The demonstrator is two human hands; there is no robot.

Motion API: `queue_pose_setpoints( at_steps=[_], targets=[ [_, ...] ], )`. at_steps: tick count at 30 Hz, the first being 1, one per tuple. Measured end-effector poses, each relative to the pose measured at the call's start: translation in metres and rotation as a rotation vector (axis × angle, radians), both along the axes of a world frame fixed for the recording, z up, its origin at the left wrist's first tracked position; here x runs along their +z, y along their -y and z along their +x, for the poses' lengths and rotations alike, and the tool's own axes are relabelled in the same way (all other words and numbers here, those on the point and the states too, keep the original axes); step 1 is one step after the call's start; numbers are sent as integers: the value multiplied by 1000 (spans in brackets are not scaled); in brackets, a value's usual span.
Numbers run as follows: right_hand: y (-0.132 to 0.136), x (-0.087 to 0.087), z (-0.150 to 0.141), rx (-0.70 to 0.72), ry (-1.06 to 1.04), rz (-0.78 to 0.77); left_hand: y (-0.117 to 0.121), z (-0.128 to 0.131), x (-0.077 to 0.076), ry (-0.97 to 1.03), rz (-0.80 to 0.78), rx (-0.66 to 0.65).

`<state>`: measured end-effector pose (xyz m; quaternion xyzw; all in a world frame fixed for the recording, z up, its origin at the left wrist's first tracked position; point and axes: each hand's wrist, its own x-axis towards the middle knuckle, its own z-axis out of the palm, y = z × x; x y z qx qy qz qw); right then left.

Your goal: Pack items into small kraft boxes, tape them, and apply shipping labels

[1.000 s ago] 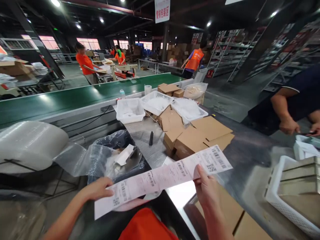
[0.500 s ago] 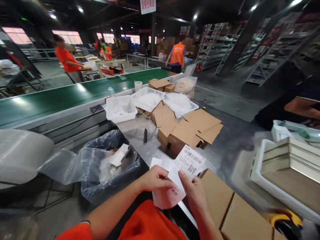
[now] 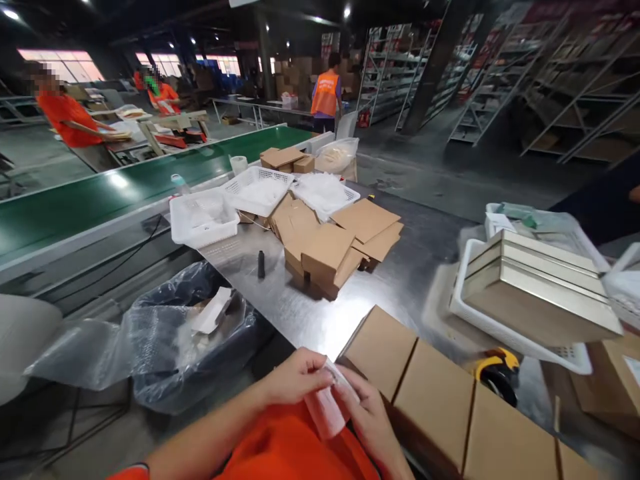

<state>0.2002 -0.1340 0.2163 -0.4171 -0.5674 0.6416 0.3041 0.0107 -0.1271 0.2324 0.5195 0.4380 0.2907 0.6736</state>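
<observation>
Both hands grip a folded strip of white paper labels [image 3: 327,408] low in the view, close to my orange top. My left hand [image 3: 295,377] pinches its upper left side; my right hand [image 3: 367,415] holds it from the right. The strip is bunched small, with its print mostly hidden. Just right of my hands lies a row of flat cardboard boxes [image 3: 440,393] at the near edge of the steel table [image 3: 400,287].
A bin lined with a plastic bag [image 3: 195,333] stands left of the table. A pile of flat cartons [image 3: 325,247], white baskets [image 3: 203,217], a tray of gold boxes [image 3: 530,293] and a yellow tape gun [image 3: 495,367] sit on the table. A green conveyor [image 3: 100,200] runs behind; people in orange work beyond.
The long label strip, stretched between my hands a second ago, has been folded down into a small bundle. My view swung right and my hands drew in toward my body.
</observation>
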Motion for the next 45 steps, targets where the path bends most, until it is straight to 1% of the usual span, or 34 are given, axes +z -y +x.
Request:
queue_pose_setpoints(
  at_steps=[2,4,6,7,8,10,12,13,14,15,16,17,18,19,21,23,25,26,28,29,31,32,33,35,36,37,38,39,42,43,45],
  targets=[
    [5,-3,5,20,-73,-67,0,9,-1,-39,-19,-55],
    [7,-11,10,30,-98,-91,-2,14,-5,-47,-66,-110],
    [2,-23,18,8,-110,-132,-6,12,-12,-61,-108,-181],
    [-4,-29,25,-28,-114,-178,-8,6,-17,-91,-115,-226],
    [-11,-36,34,-100,-122,-244,-9,-4,-22,-150,-117,-264],
    [-28,-44,59,-335,-143,-376,-5,-33,-34,-330,-129,-302],
    [-46,-47,91,-584,-162,-443,6,-73,-46,-528,-180,-248],
    [-53,-47,107,-688,-176,-433,15,-94,-52,-609,-206,-197],
    [-58,-47,120,-796,-190,-383,24,-114,-56,-681,-235,-136],
    [-61,-48,129,-882,-174,-298,33,-131,-60,-723,-276,-106],
    [-62,-51,134,-944,-118,-181,40,-145,-62,-750,-314,-57],
    [-62,-56,134,-965,-24,-33,46,-155,-64,-759,-336,-11],
    [-60,-65,129,-938,97,128,49,-159,-65,-758,-344,33],
    [-59,-76,121,-869,225,274,50,-158,-66,-756,-336,75],
    [-53,-105,99,-673,420,459,46,-146,-68,-748,-279,124],
    [-44,-135,78,-534,494,500,39,-124,-70,-742,-229,122],
    [-32,-156,64,-438,589,493,35,-102,-73,-682,-225,77],
    [-26,-162,59,-391,667,496,35,-94,-74,-640,-239,50],
    [-20,-163,52,-263,845,511,37,-84,-76,-583,-266,17],
    [-23,-160,49,-184,920,515,40,-83,-77,-580,-269,18],
    [-44,-151,44,-56,1008,504,43,-83,-78,-616,-254,49],
    [-62,-146,42,-31,1047,492,45,-84,-78,-628,-247,63],
    [-81,-143,42,-41,1095,478,45,-85,-78,-627,-242,72],
    [-117,-141,42,-141,1197,453,45,-84,-75,-601,-221,100],
    [-128,-144,42,-196,1231,452,45,-81,-74,-579,-207,125],
    [-133,-149,43,-237,1247,467,44,-78,-72,-555,-190,156],
    [-130,-156,43,-255,1246,503,42,-73,-71,-527,-169,192],
    [-122,-166,44,-251,1229,562,40,-67,-69,-495,-147,226],
    [-73,-197,48,-218,1138,816,33,-46,-61,-386,-83,293],
    [-56,-205,50,-210,1118,882,30,-40,-58,-354,-72,305],
    [-31,-211,52,-197,1098,955,23,-31,-54,-307,-76,318]
  ],
)
